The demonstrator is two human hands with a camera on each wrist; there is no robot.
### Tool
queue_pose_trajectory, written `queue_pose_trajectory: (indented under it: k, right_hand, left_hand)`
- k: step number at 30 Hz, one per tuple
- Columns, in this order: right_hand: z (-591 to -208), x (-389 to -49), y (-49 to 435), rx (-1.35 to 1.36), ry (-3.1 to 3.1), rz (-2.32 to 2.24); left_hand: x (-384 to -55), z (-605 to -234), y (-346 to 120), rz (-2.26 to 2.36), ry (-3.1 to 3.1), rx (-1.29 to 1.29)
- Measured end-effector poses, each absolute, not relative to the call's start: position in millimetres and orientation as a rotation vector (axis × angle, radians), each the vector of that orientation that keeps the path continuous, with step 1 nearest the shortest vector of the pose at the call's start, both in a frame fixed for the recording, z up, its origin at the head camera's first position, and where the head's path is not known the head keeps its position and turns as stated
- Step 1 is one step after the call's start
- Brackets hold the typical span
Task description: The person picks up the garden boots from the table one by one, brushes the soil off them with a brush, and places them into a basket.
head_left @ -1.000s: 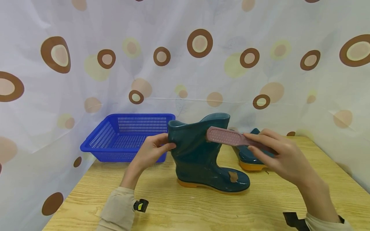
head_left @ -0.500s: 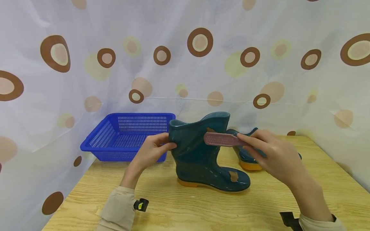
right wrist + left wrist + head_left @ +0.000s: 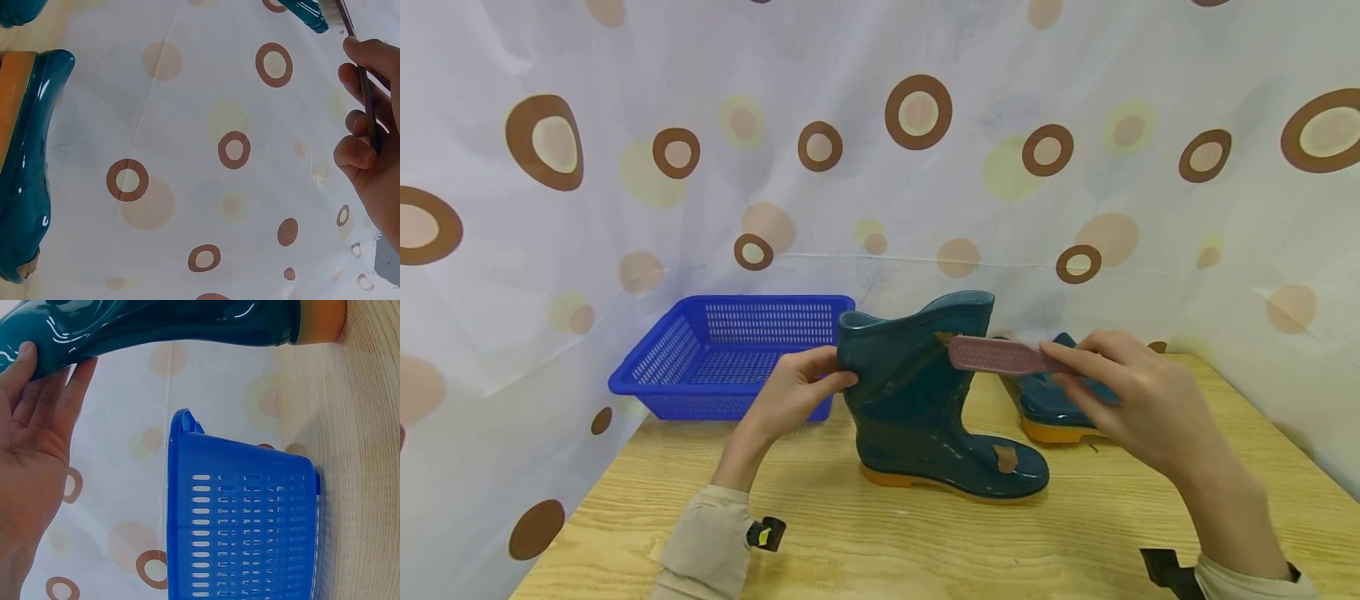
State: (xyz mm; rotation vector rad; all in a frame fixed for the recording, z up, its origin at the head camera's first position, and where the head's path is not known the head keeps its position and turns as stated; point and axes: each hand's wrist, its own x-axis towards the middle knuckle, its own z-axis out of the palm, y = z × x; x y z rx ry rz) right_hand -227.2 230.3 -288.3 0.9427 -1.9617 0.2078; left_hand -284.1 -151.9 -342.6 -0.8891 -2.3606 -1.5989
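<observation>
A dark teal rubber boot point(image 3: 910, 408) with an orange sole stands upright on the table, toe to the right. Brown patches mark its toe and upper shaft. At the back of the shaft my left hand point(image 3: 793, 396) grips the boot, thumb on the near side. My right hand point(image 3: 1138, 400) holds a pink scrub brush point(image 3: 996, 355) by its handle, the head lying against the shaft just under the upper brown patch. In the right wrist view the pale bristles point(image 3: 331, 15) face the boot's top edge point(image 3: 306, 14).
A blue plastic basket point(image 3: 677, 389) sits at the back left of the wooden table point(image 3: 850, 550). Behind my right hand, a second teal boot point(image 3: 1052, 404) lies on the table. A patterned curtain point(image 3: 880, 183) hangs behind.
The brush moved down and left along the shaft, then back right and slightly up, partly uncovering the upper brown patch. My left hand and the boot have stayed put.
</observation>
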Motion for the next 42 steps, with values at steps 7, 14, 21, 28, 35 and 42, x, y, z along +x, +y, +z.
queue_pose_trajectory:
  k: [7,14,21,28,35,42]
  right_hand:
    - [-287.4,-228.9,224.7,1.094,-1.888,0.342]
    - [-290.2,-229.6,210.9,1.081,-1.851,0.338]
    - [-295.2,-229.3,208.5,0.929,-1.924,0.221]
    - [-294.3,-228.9,216.7,0.868,-1.975,0.187]
    - [-290.7,-228.2,222.9,0.872,-1.966,0.211]
    - [-287.2,-227.6,228.6,0.862,-1.956,0.283]
  left_hand:
    - [-284.2,-343.3,-153.2,-1.611,-2.359,-0.879]
    - [-283.5,-340.8,-152.2,-1.619,-2.352,-0.902]
    - [-284.8,-341.1,-151.7,-1.603,-2.359,-0.908]
    - [-284.7,-341.5,-151.0,-1.582,-2.36,-0.908]
    - [-283.7,-342.3,-150.8,-1.585,-2.364,-0.897]
    - [-284.8,-343.4,-152.2,-1.6,-2.358,-0.893]
